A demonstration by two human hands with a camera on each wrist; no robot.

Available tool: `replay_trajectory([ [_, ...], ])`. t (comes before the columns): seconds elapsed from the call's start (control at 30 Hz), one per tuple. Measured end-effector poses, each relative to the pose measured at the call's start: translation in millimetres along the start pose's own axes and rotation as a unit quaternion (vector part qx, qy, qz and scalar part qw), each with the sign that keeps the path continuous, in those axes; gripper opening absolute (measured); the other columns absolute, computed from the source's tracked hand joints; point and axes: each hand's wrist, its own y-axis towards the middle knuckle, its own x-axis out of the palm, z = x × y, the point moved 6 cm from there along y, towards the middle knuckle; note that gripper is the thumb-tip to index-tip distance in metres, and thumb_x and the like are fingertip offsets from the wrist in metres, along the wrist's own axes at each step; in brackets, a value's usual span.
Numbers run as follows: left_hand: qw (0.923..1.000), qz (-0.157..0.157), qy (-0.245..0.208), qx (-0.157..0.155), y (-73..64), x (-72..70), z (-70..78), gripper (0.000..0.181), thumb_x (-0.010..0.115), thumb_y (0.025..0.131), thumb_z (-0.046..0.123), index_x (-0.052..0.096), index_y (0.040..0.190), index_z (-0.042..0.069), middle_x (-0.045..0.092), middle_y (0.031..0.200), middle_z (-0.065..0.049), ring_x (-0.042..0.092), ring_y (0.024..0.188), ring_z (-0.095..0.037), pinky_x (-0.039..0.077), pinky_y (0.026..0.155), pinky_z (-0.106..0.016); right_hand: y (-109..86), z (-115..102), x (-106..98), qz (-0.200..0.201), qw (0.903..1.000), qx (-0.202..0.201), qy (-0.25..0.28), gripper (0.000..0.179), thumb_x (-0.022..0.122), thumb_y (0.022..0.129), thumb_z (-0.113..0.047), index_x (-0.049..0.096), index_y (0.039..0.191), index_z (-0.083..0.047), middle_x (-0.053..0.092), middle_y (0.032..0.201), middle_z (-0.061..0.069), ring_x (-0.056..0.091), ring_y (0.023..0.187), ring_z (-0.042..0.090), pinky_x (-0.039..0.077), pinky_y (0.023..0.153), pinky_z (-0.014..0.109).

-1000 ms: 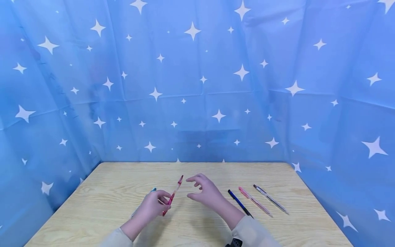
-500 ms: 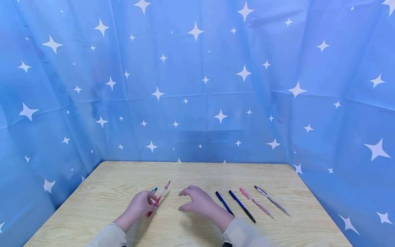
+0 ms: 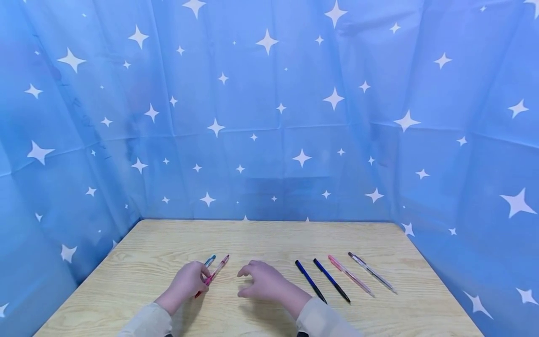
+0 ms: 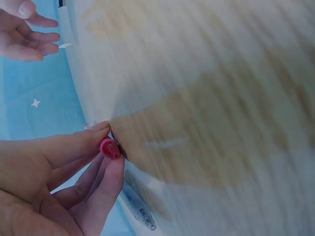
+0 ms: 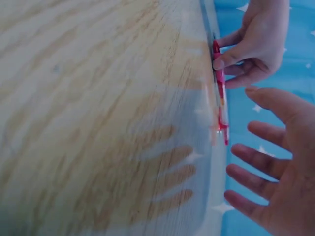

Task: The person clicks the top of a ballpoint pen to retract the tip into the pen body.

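Observation:
My left hand [image 3: 187, 283] pinches a red-and-clear pen [image 3: 220, 268] between thumb and fingers, low over the table. In the left wrist view the red end of the pen [image 4: 110, 148] points at the camera. Just left of it lies a blue-and-clear pen [image 3: 210, 260], partly hidden behind the left hand; its clear end [image 4: 143, 217] shows in the left wrist view. My right hand [image 3: 266, 283] hovers over the table to the right of the red pen, holding nothing. Its fingers [image 5: 263, 157] are spread and relaxed in the right wrist view.
On the right half of the wooden table [image 3: 261, 238] lie a dark blue pen [image 3: 310, 281], another dark blue pen [image 3: 331, 281], a pink pen [image 3: 350, 275] and a clear grey pen [image 3: 372, 272], slanted side by side. A blue star-patterned curtain [image 3: 269, 150] closes off the back and sides.
My left hand has carried the red pen leftward and lowered it beside the blue-and-clear pen. My right hand has shifted left and slightly nearer, uncovering a dark blue pen.

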Motion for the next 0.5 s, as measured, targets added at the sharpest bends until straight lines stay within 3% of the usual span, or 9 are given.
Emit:
replay_trajectory([
  [0.3, 0.9997, 0.007, 0.02, 0.009, -2.3, -2.5, 4.1, 0.031, 0.087, 0.059, -0.005, 0.07, 0.084, 0.004, 0.062, 0.065, 0.002, 0.055, 0.059, -0.011, 0.049, 0.06, -0.032, 1.4, 2.1, 3.0, -0.005, 1.0, 0.0, -0.007, 0.043, 0.08, 0.078, -0.038, 0.069, 0.115, -0.02, 0.062, 0.105, -0.008, 0.058, 0.099, 0.009, 0.048, 0.088, 0.028],
  [0.5, 0.9999, -0.011, 0.001, -0.002, -1.7, -2.7, 5.6, 0.034, 0.088, 0.062, 0.0, 0.07, 0.091, 0.001, 0.063, 0.068, 0.001, 0.057, 0.06, -0.011, 0.049, 0.059, -0.032, 1.3, 6.4, 1.3, -0.006, 1.0, -0.002, 0.006, 0.042, 0.08, 0.079, -0.037, 0.069, 0.115, -0.019, 0.062, 0.105, -0.007, 0.059, 0.098, 0.011, 0.049, 0.086, 0.029],
])
